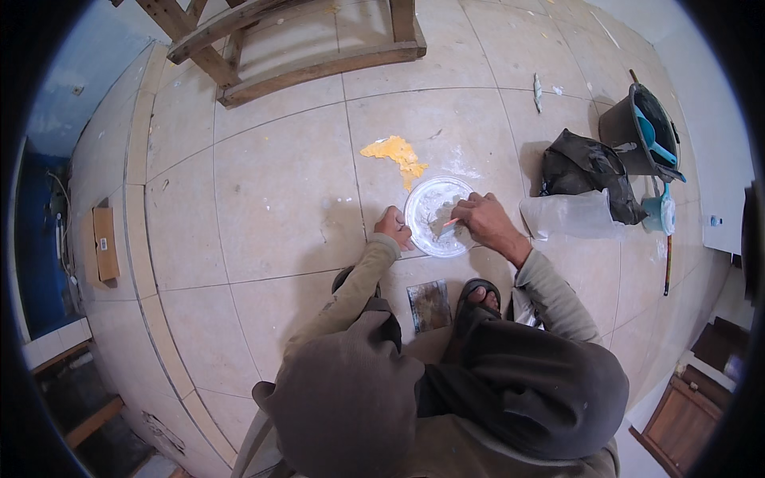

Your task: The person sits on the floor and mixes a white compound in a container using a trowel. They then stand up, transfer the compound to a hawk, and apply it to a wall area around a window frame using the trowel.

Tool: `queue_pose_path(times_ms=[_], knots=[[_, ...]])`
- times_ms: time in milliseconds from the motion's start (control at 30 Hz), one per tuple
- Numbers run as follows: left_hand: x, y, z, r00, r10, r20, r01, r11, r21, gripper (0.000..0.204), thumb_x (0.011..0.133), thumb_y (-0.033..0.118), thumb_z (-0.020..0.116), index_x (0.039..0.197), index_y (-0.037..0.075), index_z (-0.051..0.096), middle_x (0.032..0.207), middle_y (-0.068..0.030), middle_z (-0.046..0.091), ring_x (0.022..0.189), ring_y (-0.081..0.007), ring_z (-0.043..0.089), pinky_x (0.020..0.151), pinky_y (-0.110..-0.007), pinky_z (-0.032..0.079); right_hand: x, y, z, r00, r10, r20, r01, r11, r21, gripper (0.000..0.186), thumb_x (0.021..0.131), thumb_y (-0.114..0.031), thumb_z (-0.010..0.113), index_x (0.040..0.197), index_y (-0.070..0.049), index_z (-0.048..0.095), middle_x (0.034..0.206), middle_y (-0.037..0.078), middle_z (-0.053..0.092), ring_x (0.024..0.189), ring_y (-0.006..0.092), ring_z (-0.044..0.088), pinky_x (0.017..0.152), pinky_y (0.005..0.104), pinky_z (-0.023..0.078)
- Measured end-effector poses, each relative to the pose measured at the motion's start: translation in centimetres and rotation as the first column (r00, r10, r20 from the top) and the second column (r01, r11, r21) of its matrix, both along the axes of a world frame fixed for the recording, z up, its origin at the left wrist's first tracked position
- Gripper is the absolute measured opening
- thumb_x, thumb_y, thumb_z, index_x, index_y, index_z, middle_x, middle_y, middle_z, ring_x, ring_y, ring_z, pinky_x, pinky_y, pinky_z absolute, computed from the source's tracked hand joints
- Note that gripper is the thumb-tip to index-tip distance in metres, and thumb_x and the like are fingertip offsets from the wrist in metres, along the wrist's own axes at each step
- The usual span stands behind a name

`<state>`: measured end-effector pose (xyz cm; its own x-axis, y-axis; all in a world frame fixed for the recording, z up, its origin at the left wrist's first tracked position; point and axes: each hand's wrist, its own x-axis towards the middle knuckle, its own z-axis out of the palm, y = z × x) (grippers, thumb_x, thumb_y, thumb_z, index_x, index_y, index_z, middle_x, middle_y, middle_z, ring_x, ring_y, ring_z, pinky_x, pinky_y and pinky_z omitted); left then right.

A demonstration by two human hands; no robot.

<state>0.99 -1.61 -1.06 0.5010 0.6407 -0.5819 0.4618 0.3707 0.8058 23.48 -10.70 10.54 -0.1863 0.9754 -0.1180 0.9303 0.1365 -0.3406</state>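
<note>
On the tiled floor before me lies a shallow round white dish (428, 248), smeared inside with white and grey powder or paste. My left hand (393, 229) is closed with curled fingers at its left rim. Over the dish's right side, my right hand (488, 223) pinches a small tool (449, 224) with a pinkish-orange part; its working end is too small to make out. Just beyond the dish is a flat orange-yellow patch (396, 155) of dried-looking material. A dark, stained square plate (429, 306) lies on the near side, beside my sandalled foot (481, 299).
To the right are a black plastic bag (586, 166), a clear plastic bag (570, 215), a dark bucket (625, 135) holding a teal scoop (653, 135), and a small teal container (657, 215). A wooden frame (319, 68) stands at the far left. A cardboard box (104, 244) sits further left.
</note>
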Motion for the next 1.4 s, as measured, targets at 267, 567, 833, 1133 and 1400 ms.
queue_pose_path(times_ms=[267,567,833,1133,1400], knots=[[-0.3,0.2,-0.3,1.0,-0.006,0.018,0.006,1.0,-0.001,0.024,0.082,0.002,0.059,0.099,0.005,0.042,0.073,-0.0123,0.062,0.055,-0.0225,0.068,0.044,-0.032,0.053,0.2,0.9,1.8,0.981,-0.19,0.05,0.185,0.979,0.09,0.015,0.078,-0.008,0.059,0.09,-0.015,0.064,0.088,0.0,0.063,0.088,0.0226,0.058,0.071,0.0402,0.044],[-0.1,0.6,1.2,0.999,-0.037,0.026,0.036,0.999,0.039,0.022,0.08,0.001,0.06,0.096,0.004,0.045,0.07,-0.0124,0.063,0.052,-0.0202,0.067,0.044,-0.032,0.053,-1.0,1.9,0.7,0.982,-0.19,0.012,0.183,0.956,0.229,0.021,0.077,-0.006,0.058,0.093,-0.017,0.066,0.087,-0.001,0.061,0.084,0.0214,0.056,0.07,0.0377,0.042],[0.3,1.6,1.7,0.997,-0.065,-0.034,0.065,0.998,0.022,0.02,0.08,0.003,0.061,0.096,0.003,0.049,0.069,-0.0126,0.065,0.052,-0.0194,0.067,0.045,-0.032,0.054,-2.4,0.6,-0.1,0.995,0.049,0.088,-0.065,0.979,0.192,0.016,0.079,-0.014,0.057,0.093,-0.017,0.065,0.092,-0.002,0.057,0.092,0.0185,0.053,0.078,0.0366,0.04],[0.2,1.5,1.4,0.997,-0.073,-0.019,0.074,0.996,0.048,0.019,0.08,0.003,0.06,0.096,0.003,0.049,0.067,-0.0116,0.064,0.052,-0.0191,0.067,0.045,-0.031,0.053,-1.0,-0.9,1.5,0.998,0.0,0.055,-0.012,0.978,0.209,0.012,0.077,-0.014,0.058,0.088,-0.016,0.063,0.087,-0.002,0.057,0.087,0.0196,0.052,0.078,0.0368,0.038],[0.2,1.7,1.2,0.997,-0.062,-0.041,0.063,0.997,0.032,0.022,0.081,0.002,0.061,0.1,0.002,0.049,0.07,-0.0119,0.064,0.054,-0.019,0.066,0.049,-0.032,0.056,-2.5,-1.1,0.1,0.995,-0.047,0.093,0.028,0.981,0.192,0.012,0.076,-0.014,0.059,0.087,-0.016,0.063,0.089,0.0,0.057,0.088,0.0198,0.054,0.076,0.038,0.039]])
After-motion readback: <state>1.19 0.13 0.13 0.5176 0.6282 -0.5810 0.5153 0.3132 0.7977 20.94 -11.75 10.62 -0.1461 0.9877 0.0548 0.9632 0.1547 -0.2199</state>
